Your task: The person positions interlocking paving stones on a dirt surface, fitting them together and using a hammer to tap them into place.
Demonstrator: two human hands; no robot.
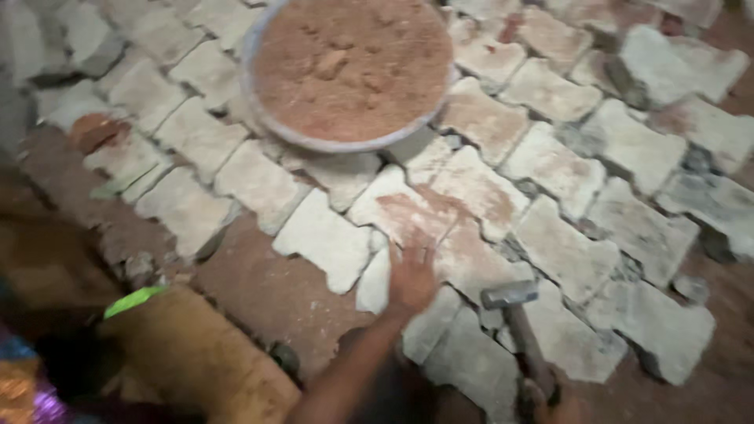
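My left hand (412,273) lies flat, fingers spread, on a pale interlocking paving block (408,212) at the edge of the laid paving. My right hand (556,408) is only partly in view at the bottom edge and grips the wooden handle of a hammer (510,295). The hammer's metal head rests on a paving block (569,338) just right of my left hand. The picture is blurred by motion.
A round metal pan (263,118) heaped with reddish sand sits on the paving at the top. Bare red soil (267,290) lies left of my hand. Loose blocks (667,63) are piled at the top right. A bent leg (188,353) fills the lower left.
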